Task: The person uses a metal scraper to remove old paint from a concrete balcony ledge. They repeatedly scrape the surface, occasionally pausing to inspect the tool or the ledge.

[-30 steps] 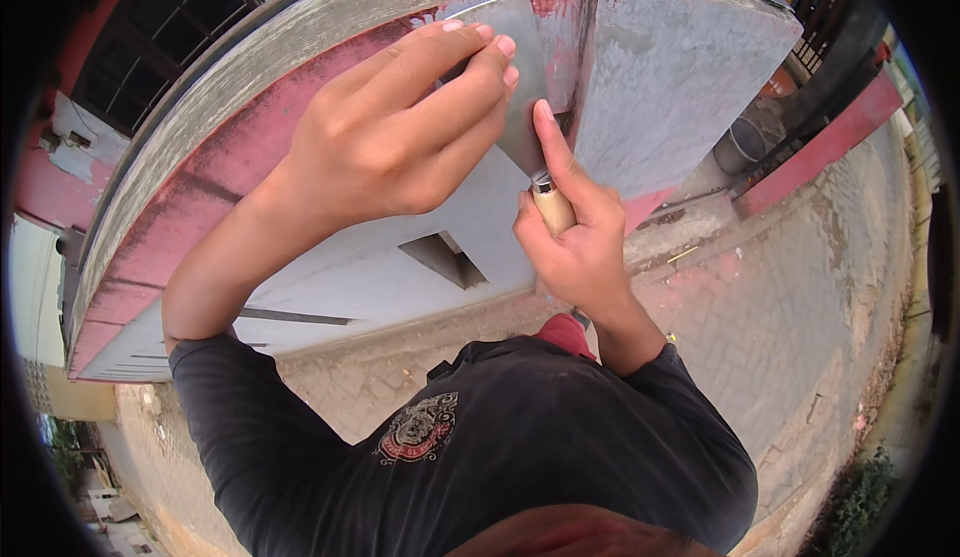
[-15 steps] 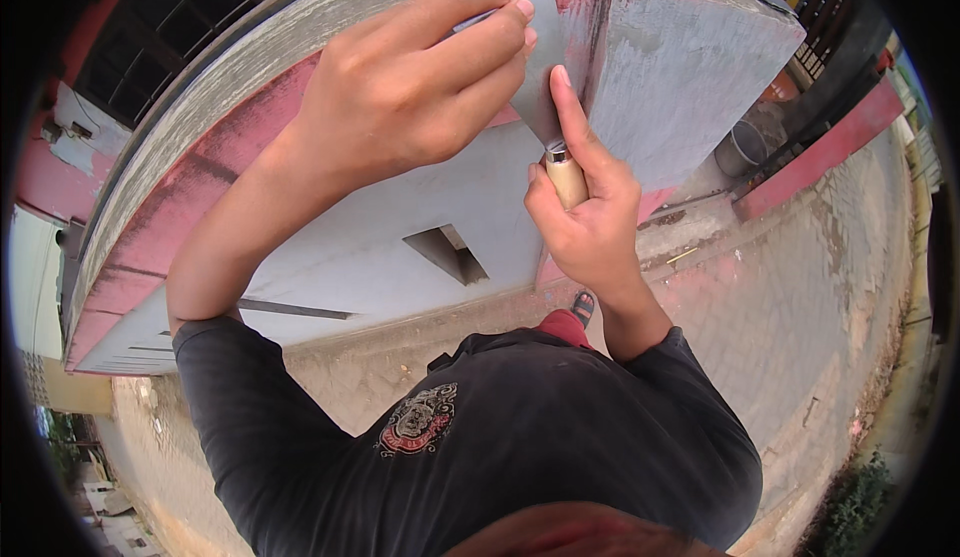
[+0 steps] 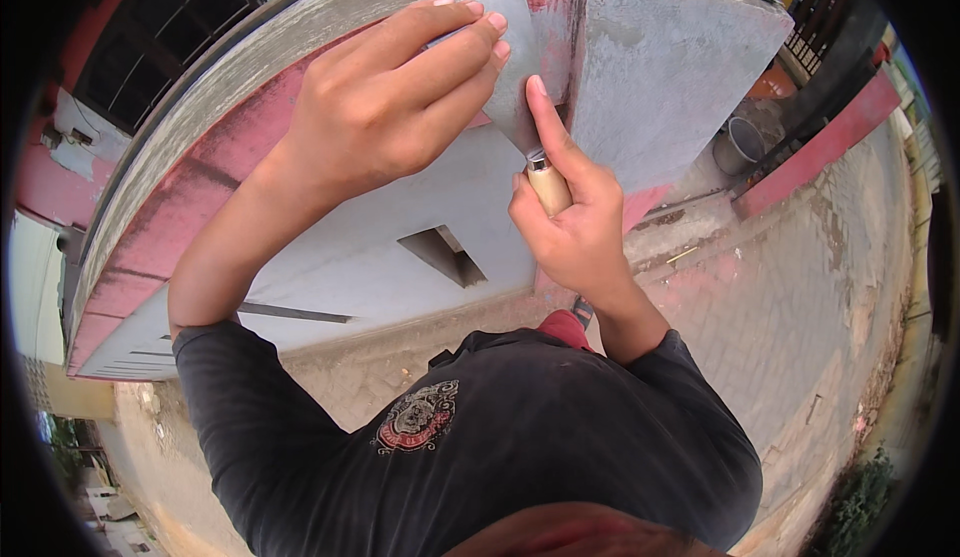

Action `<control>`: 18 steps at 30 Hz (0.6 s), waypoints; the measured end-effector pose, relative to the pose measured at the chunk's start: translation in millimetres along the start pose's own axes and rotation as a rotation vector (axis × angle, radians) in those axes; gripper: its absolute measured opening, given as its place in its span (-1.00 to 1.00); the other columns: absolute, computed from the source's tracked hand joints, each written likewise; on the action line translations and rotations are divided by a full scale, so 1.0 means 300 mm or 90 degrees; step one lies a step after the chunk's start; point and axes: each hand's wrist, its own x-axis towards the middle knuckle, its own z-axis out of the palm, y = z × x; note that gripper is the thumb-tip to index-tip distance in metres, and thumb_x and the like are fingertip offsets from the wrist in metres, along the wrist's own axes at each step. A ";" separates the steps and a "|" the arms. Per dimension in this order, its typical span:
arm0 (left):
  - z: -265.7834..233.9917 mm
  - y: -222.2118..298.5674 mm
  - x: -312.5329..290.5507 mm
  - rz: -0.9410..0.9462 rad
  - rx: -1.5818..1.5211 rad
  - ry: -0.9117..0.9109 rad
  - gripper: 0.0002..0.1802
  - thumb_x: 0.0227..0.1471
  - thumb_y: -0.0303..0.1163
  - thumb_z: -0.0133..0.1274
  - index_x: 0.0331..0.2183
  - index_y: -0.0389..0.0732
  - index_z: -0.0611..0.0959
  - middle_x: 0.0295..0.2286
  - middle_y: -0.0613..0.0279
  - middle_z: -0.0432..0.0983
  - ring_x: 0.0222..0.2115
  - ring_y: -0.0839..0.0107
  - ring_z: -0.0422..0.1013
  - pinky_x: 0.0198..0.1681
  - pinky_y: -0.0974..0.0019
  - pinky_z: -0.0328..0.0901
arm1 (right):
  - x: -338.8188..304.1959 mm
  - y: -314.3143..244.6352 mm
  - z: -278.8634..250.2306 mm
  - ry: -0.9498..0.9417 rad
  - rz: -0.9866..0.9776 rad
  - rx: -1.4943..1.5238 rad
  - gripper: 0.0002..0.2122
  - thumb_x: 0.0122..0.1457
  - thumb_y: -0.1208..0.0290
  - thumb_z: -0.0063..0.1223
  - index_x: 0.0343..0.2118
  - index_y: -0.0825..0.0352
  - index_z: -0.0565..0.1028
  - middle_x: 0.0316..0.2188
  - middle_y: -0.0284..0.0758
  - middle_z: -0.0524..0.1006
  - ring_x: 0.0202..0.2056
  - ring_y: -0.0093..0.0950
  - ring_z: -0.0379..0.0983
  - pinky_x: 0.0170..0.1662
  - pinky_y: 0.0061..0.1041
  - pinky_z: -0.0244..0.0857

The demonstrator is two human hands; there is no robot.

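Observation:
A putty knife with a wide metal blade and a pale wooden handle (image 3: 549, 189) is tilted up in front of the wall's upper edge. My right hand (image 3: 582, 219) is wrapped around the handle, its index finger stretched along the blade's right side. My left hand (image 3: 385, 107) curls over the blade's left part from above, fingertips against the metal; its thumb is hidden. Behind the blade lies a worn pink band (image 3: 553, 32) of the wall. Whether the blade's far edge touches the wall, I cannot tell.
A grey-white wall (image 3: 340, 257) with a slot-like opening (image 3: 443, 255) runs left, under a rough concrete ledge (image 3: 300, 27). Its grey end block (image 3: 670, 87) stands at right. Beyond are a bucket (image 3: 740, 144) and a low pink wall (image 3: 820, 147). Paved ground (image 3: 760, 307) lies below.
Both hands and the putty knife have shifted slightly left and down toward me. The view has also moved a little. Both hands keep the same hold.

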 end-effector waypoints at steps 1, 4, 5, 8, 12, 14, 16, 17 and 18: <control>-0.002 0.001 0.001 0.037 0.014 0.023 -0.89 -0.18 -0.49 0.30 -0.47 -0.24 0.71 -0.29 0.31 0.63 -0.21 0.36 0.60 -0.21 0.36 0.56 | 0.000 -0.003 -0.004 -0.010 0.007 -0.003 -0.29 0.08 0.73 -0.04 0.40 0.39 0.25 -0.27 -0.45 0.52 -0.44 -0.77 0.24 -0.33 -0.71 0.23; -0.004 0.003 0.006 0.047 0.021 0.033 -0.91 -0.17 -0.51 0.29 -0.48 -0.23 0.70 -0.28 0.33 0.63 -0.21 0.37 0.60 -0.22 0.37 0.56 | 0.003 -0.004 -0.006 -0.008 -0.003 0.009 -0.29 0.08 0.73 -0.04 0.40 0.39 0.25 -0.28 -0.44 0.52 -0.44 -0.77 0.24 -0.33 -0.70 0.25; -0.005 0.004 0.006 0.021 0.012 0.015 -0.91 -0.16 -0.51 0.29 -0.48 -0.24 0.70 -0.28 0.33 0.63 -0.21 0.37 0.60 -0.22 0.38 0.56 | 0.004 -0.005 -0.003 -0.001 -0.003 0.016 -0.29 0.08 0.73 -0.04 0.40 0.39 0.25 -0.28 -0.44 0.52 -0.44 -0.76 0.24 -0.33 -0.69 0.25; -0.005 0.012 0.004 0.005 0.002 0.005 -0.92 -0.15 -0.51 0.29 -0.49 -0.24 0.70 -0.29 0.34 0.63 -0.21 0.38 0.60 -0.22 0.39 0.56 | 0.005 -0.002 0.009 0.021 -0.018 -0.002 -0.27 0.07 0.71 0.00 0.40 0.29 0.26 -0.54 -0.32 0.43 -0.54 -0.72 0.24 -0.42 -0.64 0.24; -0.006 0.026 -0.007 0.014 -0.004 0.013 -0.92 -0.14 -0.50 0.28 -0.47 -0.25 0.70 -0.31 0.32 0.62 -0.22 0.37 0.60 -0.22 0.38 0.55 | -0.012 -0.008 0.011 -0.007 0.010 0.012 -0.29 0.09 0.72 -0.03 0.40 0.39 0.24 -0.30 -0.46 0.51 -0.44 -0.76 0.25 -0.33 -0.70 0.24; -0.004 0.027 -0.011 -0.001 -0.006 0.009 -0.92 -0.15 -0.50 0.27 -0.47 -0.24 0.71 -0.31 0.31 0.61 -0.22 0.37 0.60 -0.22 0.38 0.54 | -0.018 -0.010 0.004 -0.016 0.030 0.019 -0.29 0.09 0.72 -0.03 0.40 0.39 0.24 -0.27 -0.45 0.52 -0.42 -0.76 0.25 -0.32 -0.71 0.24; -0.002 0.029 -0.015 0.003 -0.013 0.012 -0.91 -0.15 -0.50 0.27 -0.47 -0.24 0.71 -0.31 0.32 0.62 -0.23 0.37 0.60 -0.22 0.38 0.54 | -0.027 -0.014 -0.005 -0.016 0.045 0.009 -0.29 0.09 0.73 -0.03 0.40 0.39 0.24 -0.22 -0.43 0.55 -0.41 -0.77 0.26 -0.31 -0.71 0.24; -0.002 0.030 -0.016 0.011 -0.008 0.005 -0.91 -0.16 -0.51 0.27 -0.46 -0.24 0.71 -0.31 0.33 0.62 -0.23 0.38 0.60 -0.22 0.38 0.54 | -0.028 -0.014 -0.007 -0.020 0.049 0.003 -0.29 0.09 0.73 -0.03 0.40 0.39 0.24 -0.19 -0.41 0.55 -0.40 -0.77 0.27 -0.30 -0.71 0.24; 0.000 0.030 -0.017 -0.008 -0.016 0.014 -0.90 -0.16 -0.51 0.27 -0.46 -0.24 0.71 -0.31 0.33 0.62 -0.23 0.38 0.60 -0.22 0.38 0.54 | -0.030 -0.015 -0.009 -0.018 0.046 0.010 -0.29 0.09 0.73 -0.03 0.40 0.39 0.24 -0.17 -0.40 0.56 -0.39 -0.77 0.27 -0.30 -0.71 0.24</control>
